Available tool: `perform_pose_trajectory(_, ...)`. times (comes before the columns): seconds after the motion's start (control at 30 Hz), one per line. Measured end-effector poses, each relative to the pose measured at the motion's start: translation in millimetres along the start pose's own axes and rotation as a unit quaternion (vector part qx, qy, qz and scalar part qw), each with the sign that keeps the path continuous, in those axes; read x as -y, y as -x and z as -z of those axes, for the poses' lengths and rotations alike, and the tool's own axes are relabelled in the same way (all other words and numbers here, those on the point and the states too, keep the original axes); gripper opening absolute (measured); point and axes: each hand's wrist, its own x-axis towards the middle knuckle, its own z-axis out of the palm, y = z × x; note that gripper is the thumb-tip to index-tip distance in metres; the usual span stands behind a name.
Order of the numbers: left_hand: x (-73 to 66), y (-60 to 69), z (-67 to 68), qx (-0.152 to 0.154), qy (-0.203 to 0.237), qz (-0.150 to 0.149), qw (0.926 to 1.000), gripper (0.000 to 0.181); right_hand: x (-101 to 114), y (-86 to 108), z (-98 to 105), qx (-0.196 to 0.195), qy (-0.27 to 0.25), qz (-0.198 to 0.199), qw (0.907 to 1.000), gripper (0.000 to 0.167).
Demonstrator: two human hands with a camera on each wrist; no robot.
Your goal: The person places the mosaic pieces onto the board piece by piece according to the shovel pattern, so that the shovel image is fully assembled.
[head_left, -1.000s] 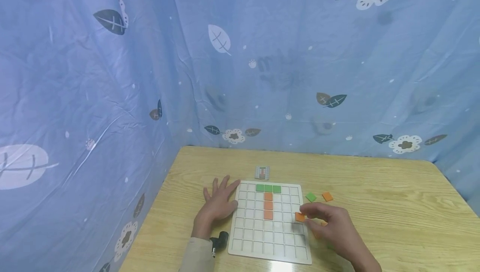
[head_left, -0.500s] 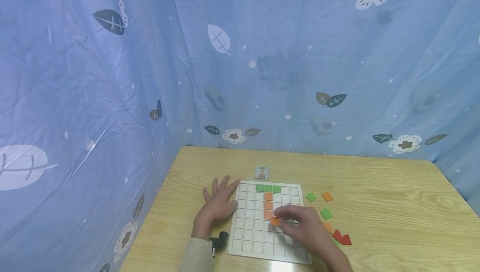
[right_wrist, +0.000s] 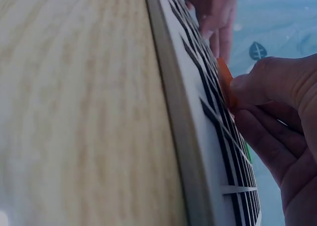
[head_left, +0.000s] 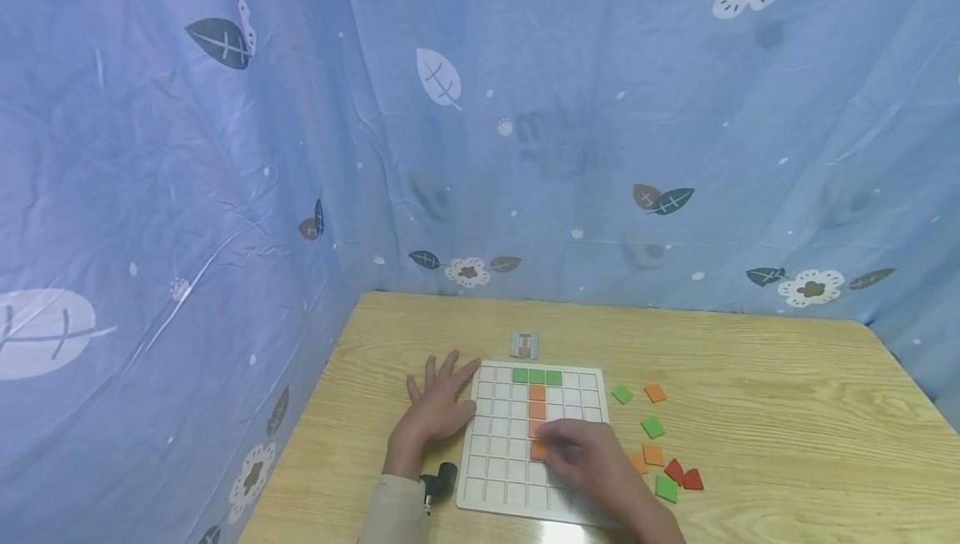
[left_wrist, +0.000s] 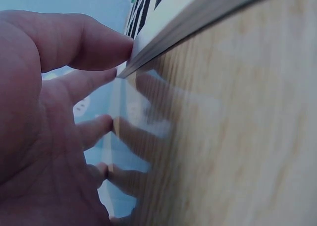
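Currently, the right hand (head_left: 590, 450) pinches an orange square tile (head_left: 537, 451). Splayed, the left hand (head_left: 437, 411) touches the gridded board (head_left: 497, 468).

- Board (head_left: 496, 467) on table (head_left: 787, 411), my left hand (head_left: 435, 415) at left edge.
- Loose tiles (head_left: 653, 427) right of board.
- Card (head_left: 524, 346) behind board.
- Tile (head_left: 537, 450) in my right hand (head_left: 592, 456), over board.

You have six green tiles (head_left: 553, 378) in view; seven orange tiles (head_left: 537, 411); two red pieces (head_left: 693, 481); one gridded board (head_left: 497, 446); one small card (head_left: 524, 346); one black object (head_left: 446, 480); one table (head_left: 787, 402); your two hands (head_left: 437, 411).
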Motion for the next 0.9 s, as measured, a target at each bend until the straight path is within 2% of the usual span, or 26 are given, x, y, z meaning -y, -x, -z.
perform_pose_trajectory(0.23,-0.3,0.1,0.3,0.003,-0.002,0.002,1.0000,0.076,2.4,0.1,-4.7,-0.010,0.041,0.014,0.9990,0.034)
perform_pose_trajectory(0.4,-0.3,-0.5,0.5,0.004,-0.006,0.002,1.0000,0.076,5.9,-0.1,-5.9,-0.003,0.059,-0.001,0.9982,0.032)
perform_pose_trajectory(0.53,0.3,-1.6,0.2,0.003,-0.010,0.000,0.9999,0.076,6.6,-0.8,-6.0,-0.002,0.054,0.003,0.9985,0.034)
perform_pose_trajectory(0.7,1.0,-2.0,-0.2,0.002,-0.013,0.001,0.9999,0.076,4.7,-0.8,-6.6,-0.009,0.037,0.040,0.9985,0.036)
perform_pose_trajectory(0.9,1.2,-1.4,-0.9,0.003,-0.013,-0.002,0.9999,0.076,5.4,0.0,-8.0,-0.013,0.037,0.032,0.9987,0.036)
